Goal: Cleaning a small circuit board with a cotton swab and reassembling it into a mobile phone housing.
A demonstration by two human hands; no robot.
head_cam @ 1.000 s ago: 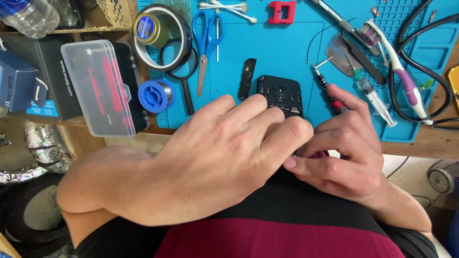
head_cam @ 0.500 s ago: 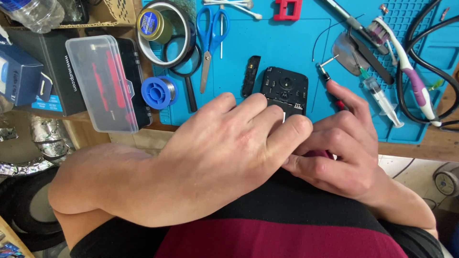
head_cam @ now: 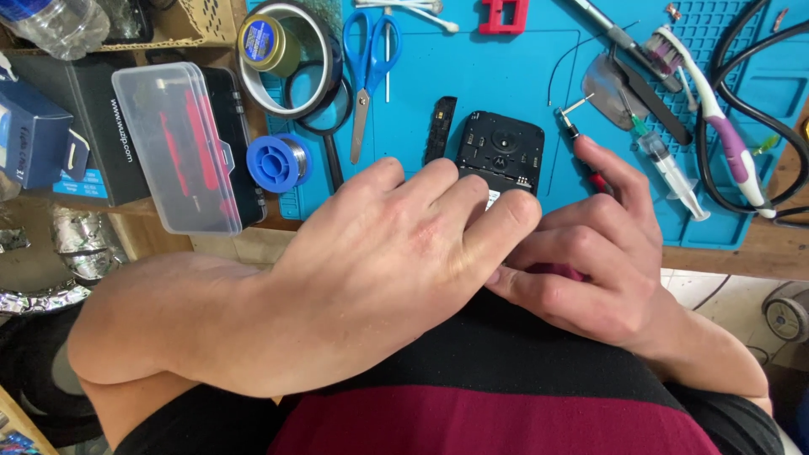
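My left hand (head_cam: 396, 253) lies flat across the near edge of the blue work mat (head_cam: 522, 76), fingers together, its fingertips over the lower end of a small black phone body (head_cam: 499, 150). My right hand (head_cam: 590, 261) sits just right of it, fingers curled around a small red-handled screwdriver (head_cam: 581, 152) whose metal tip points up-left beside the phone. The two hands touch at the fingertips. What lies under the left palm is hidden. A thin black strip part (head_cam: 440, 128) lies left of the phone.
On the mat: blue scissors (head_cam: 366, 59), tape rolls (head_cam: 282, 55), a blue solder spool (head_cam: 278, 162), a red part (head_cam: 504, 15), a syringe (head_cam: 666, 164), a toothbrush (head_cam: 716, 109), black cables (head_cam: 758, 101). A clear plastic case (head_cam: 177, 147) and boxes stand at left.
The view has shifted slightly downward and left; both hands stay pressed together at the mat's near edge, with the right fingers slightly re-curled around the screwdriver.
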